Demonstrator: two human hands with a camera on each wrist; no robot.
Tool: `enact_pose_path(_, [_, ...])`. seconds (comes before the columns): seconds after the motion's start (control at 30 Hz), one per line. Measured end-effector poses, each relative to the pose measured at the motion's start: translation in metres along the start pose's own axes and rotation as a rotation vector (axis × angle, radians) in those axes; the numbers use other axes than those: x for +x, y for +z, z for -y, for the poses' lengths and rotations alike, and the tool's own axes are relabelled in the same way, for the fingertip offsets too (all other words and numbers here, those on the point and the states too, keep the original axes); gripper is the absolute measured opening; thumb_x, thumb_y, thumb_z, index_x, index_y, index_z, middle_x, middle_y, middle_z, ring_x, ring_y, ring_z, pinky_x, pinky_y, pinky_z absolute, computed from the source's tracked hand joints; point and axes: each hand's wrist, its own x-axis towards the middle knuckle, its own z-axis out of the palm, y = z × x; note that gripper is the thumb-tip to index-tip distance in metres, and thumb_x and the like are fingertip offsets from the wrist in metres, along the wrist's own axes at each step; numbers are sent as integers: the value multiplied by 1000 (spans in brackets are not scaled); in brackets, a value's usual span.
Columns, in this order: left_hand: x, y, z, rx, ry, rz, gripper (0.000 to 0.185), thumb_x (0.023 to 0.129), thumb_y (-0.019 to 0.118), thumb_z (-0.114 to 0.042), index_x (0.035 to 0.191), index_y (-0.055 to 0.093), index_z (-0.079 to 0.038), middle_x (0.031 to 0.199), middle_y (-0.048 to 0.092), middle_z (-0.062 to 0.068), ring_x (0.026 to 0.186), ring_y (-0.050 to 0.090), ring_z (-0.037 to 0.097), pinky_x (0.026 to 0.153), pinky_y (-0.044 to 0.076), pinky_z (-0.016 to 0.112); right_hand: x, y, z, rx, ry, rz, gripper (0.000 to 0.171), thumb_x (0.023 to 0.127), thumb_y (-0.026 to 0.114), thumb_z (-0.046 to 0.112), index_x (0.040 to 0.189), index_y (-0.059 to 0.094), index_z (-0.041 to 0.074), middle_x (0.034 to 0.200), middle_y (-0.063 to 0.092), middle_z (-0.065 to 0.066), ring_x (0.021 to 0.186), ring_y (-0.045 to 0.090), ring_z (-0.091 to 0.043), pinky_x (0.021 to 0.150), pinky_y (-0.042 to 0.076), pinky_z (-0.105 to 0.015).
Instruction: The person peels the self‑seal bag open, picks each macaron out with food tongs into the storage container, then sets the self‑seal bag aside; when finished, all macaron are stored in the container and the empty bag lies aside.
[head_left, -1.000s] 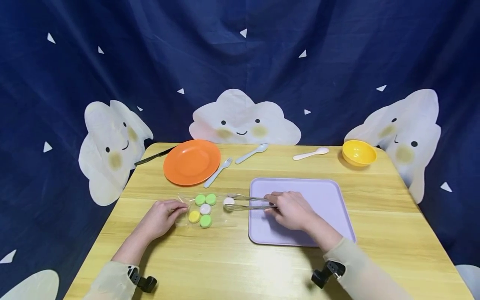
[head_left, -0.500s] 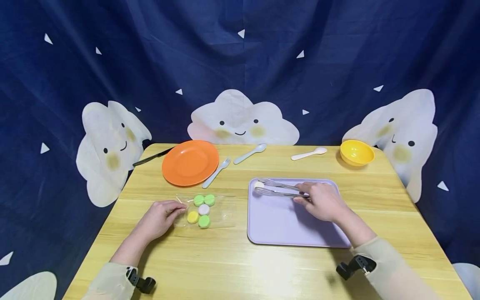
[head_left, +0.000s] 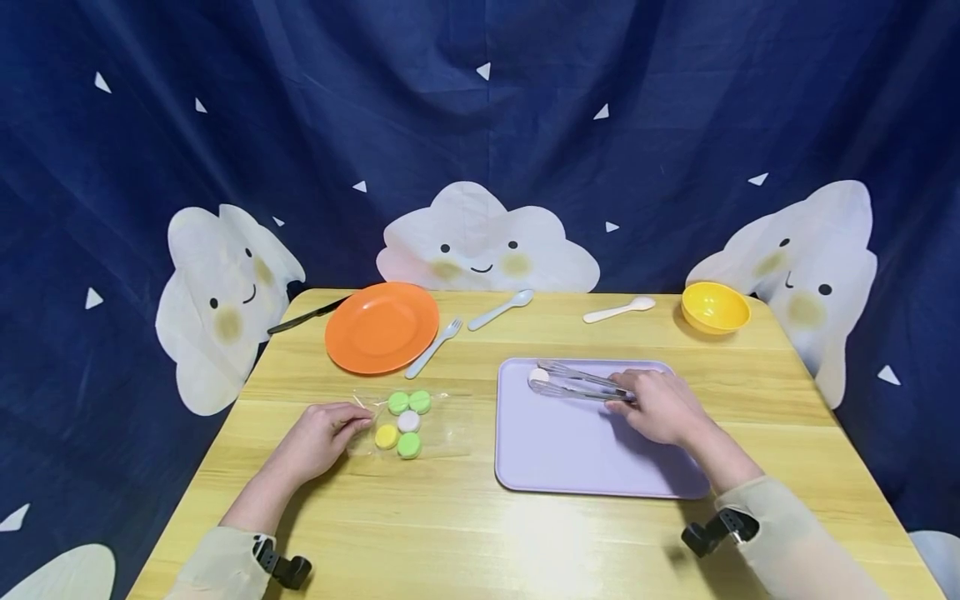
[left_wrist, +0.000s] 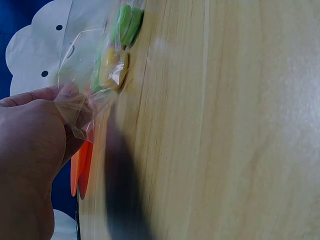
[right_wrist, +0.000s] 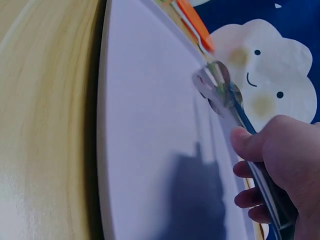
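My left hand (head_left: 322, 437) pinches the left end of a clear plastic bag (head_left: 452, 429) lying on the table. Inside the bag are several toy-like macarons: green ones (head_left: 408, 446), a yellow one (head_left: 386, 437) and a pale one (head_left: 408, 422). Metal tongs (head_left: 581, 392) are gripped in my right hand (head_left: 660, 407), pointing left over the far part of a purple tray (head_left: 555, 462). Between the tongs' tips sits a white macaron (head_left: 537, 377); whether it touches the tray I cannot tell. In the right wrist view the tongs' tips (right_wrist: 220, 80) are blurred.
Behind the bag lie an orange plate (head_left: 382, 329), a black knife (head_left: 300, 318) and a light-blue fork (head_left: 433, 350). Farther back are a blue spoon (head_left: 498, 312) and a pink spoon (head_left: 618, 311). A yellow bowl (head_left: 715, 308) stands at the table's back right corner.
My right hand has carried the white macaron in the tongs from the bag's right end rightward over the tray's far left part. My left hand stays on the bag.
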Motion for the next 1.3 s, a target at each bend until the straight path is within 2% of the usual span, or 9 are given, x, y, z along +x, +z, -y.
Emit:
enact_pose_path(0.23, [-2, 1, 0, 2, -13, 5, 16, 92, 82, 0, 104, 83, -10, 100, 79, -1, 94, 76, 18, 81, 65, 41, 3, -5, 15, 2, -4, 0, 44, 93, 83, 32, 124, 74, 3, 102, 77, -4, 94, 74, -33, 81, 59, -55])
enact_pose_path(0.4, [-2, 1, 1, 3, -1, 1, 15, 92, 82, -2, 104, 83, -10, 100, 79, -1, 94, 76, 19, 81, 65, 41, 7, -9, 31, -42, -4, -14, 49, 92, 83, 36, 128, 72, 4, 99, 75, -1, 83, 73, -27, 69, 58, -50])
enact_pose_path(0.47, [-2, 1, 1, 3, 1, 4, 14, 92, 82, -2, 104, 83, -10, 100, 79, -1, 94, 76, 19, 81, 65, 41, 7, -11, 36, -36, -8, -17, 50, 92, 84, 36, 128, 72, 4, 99, 75, -1, 82, 73, -27, 68, 58, -49])
enact_pose_path(0.7, [-1, -1, 1, 4, -10, 15, 13, 93, 82, -4, 104, 83, -11, 101, 79, -1, 95, 76, 18, 82, 65, 41, 12, -6, 56, 26, -93, -9, 45, 93, 83, 35, 126, 71, 7, 98, 74, -1, 81, 71, -25, 68, 58, -50])
enact_pose_path(0.83, [0, -2, 0, 5, -18, 21, 13, 93, 82, -5, 105, 83, -12, 101, 79, -1, 95, 76, 18, 82, 64, 41, 17, 2, 68, 40, -144, -10, 43, 93, 83, 33, 125, 74, 6, 102, 76, -2, 87, 73, -25, 74, 61, -51])
enact_pose_path(0.97, [0, -1, 0, 6, -21, 19, 15, 93, 82, -3, 105, 83, -11, 101, 79, -1, 95, 76, 19, 81, 65, 41, 24, 10, 80, 70, -189, -10, 32, 94, 82, 28, 119, 78, 7, 103, 78, -3, 91, 75, -27, 79, 61, -51])
enact_pose_path(1.17, [0, -2, 0, 1, -30, 21, 15, 93, 82, -3, 105, 83, -11, 101, 79, -1, 94, 76, 19, 82, 64, 42, 39, 27, 95, 76, -231, -26, 9, 94, 82, 23, 99, 80, 16, 89, 77, 5, 79, 74, -23, 71, 60, -48])
enact_pose_path(1.3, [0, -2, -1, -2, -31, 24, 15, 93, 81, -3, 106, 83, -11, 102, 79, -1, 95, 76, 19, 83, 64, 42, 48, 38, 104, 59, -228, -18, 10, 94, 82, 24, 100, 79, 17, 90, 77, 5, 79, 74, -24, 67, 59, -48])
